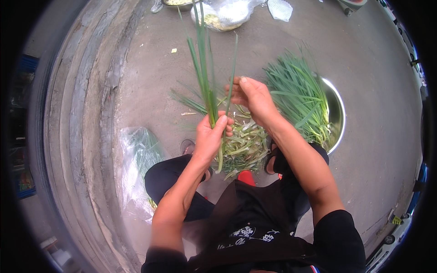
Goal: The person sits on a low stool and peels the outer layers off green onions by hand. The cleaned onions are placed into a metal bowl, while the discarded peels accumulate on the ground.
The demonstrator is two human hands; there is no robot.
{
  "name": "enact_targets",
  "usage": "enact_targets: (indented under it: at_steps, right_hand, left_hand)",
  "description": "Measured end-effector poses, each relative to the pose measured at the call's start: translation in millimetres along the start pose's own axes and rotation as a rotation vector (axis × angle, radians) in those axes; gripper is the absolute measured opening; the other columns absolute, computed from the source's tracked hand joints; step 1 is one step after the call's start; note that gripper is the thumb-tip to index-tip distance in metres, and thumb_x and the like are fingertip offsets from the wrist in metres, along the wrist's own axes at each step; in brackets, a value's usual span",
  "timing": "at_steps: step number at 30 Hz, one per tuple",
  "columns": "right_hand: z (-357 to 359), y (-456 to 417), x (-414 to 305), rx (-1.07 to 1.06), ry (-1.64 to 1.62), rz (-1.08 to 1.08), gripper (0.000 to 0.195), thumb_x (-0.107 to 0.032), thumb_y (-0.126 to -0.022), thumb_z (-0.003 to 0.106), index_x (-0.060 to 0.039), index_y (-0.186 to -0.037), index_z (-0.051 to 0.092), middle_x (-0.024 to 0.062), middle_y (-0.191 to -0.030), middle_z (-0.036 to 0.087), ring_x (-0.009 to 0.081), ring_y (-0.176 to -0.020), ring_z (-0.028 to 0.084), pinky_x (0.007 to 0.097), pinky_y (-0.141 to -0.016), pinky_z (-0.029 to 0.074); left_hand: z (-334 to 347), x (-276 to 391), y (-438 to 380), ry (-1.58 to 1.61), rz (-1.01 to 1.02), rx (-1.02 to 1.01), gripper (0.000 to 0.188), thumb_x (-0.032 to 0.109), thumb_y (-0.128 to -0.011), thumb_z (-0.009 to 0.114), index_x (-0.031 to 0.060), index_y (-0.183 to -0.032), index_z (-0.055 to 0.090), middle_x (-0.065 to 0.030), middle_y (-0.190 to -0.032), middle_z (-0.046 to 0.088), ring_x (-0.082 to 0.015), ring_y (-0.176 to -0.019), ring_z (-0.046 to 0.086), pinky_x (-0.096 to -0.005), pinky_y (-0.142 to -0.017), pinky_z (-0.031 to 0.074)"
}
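My left hand (213, 134) is closed around a few long green stalks of a leafy allium (203, 78), with the leaves pointing away from me and the pale end hanging below the fist. To its right my right hand (251, 97) is raised with the fingers bent beside one separate leaf (233, 68); whether they touch it is not clear. On the ground between my feet lies a heap of peeled, yellowish leaves and skins (247, 146). A large bunch of the same greens (300, 95) rests in a steel basin (338, 112) on the right.
A clear plastic bag of greens (141, 163) lies left of my knee. Concrete steps (92, 119) run along the left side. Farther ahead are a filled plastic bag (225, 15), a metal bowl (179, 2) and a white foam net (280, 9). Parked cars (392, 239) show at the right rim.
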State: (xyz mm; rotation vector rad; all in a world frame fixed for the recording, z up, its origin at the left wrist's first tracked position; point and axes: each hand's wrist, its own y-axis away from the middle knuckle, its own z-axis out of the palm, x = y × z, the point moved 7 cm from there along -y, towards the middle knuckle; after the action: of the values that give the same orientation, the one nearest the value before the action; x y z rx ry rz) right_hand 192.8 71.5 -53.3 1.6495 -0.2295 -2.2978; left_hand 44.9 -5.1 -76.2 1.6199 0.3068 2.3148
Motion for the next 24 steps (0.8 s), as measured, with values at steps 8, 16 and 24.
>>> enact_targets:
  at_steps: [8, 16, 24]
  right_hand:
    - [-50.8, -9.4, -52.3, 0.203, -0.287, -0.139, 0.027, -0.021, -0.105, 0.051, 0.0021, -0.117, 0.059, 0.0071, -0.094, 0.066, 0.0159, -0.083, 0.064, 0.0323, -0.077, 0.055]
    - [-80.6, -2.1, -57.4, 0.218, -0.346, -0.138, 0.018, -0.015, -0.100, 0.058, 0.0003, -0.108, 0.062, -0.0029, -0.067, 0.050, 0.0072, -0.054, 0.046, 0.0300, -0.057, 0.053]
    - [-116.0, -17.4, -69.2, 0.225, 0.859, -0.165, 0.022, -0.020, -0.086, 0.073, -0.0064, -0.103, 0.074, 0.0126, -0.090, 0.074, 0.0217, -0.071, 0.069, 0.0378, -0.071, 0.057]
  left_hand:
    - [13.6, -28.3, 10.3, -0.206, -0.106, -0.105, 0.022, 0.011, -0.101, 0.059, -0.0025, -0.117, 0.057, -0.0102, -0.094, 0.068, -0.0127, -0.078, 0.064, -0.0278, -0.071, 0.056]
    - [17.1, -32.8, 15.7, -0.285, -0.106, -0.166, 0.021, 0.011, -0.101, 0.059, -0.0036, -0.116, 0.058, -0.0097, -0.090, 0.069, -0.0108, -0.073, 0.062, -0.0253, -0.066, 0.054]
    - [8.5, -38.8, 16.1, -0.300, -0.125, -0.139, 0.019, 0.010, -0.101, 0.059, -0.0034, -0.115, 0.059, -0.0092, -0.089, 0.070, -0.0094, -0.070, 0.060, -0.0243, -0.062, 0.052]
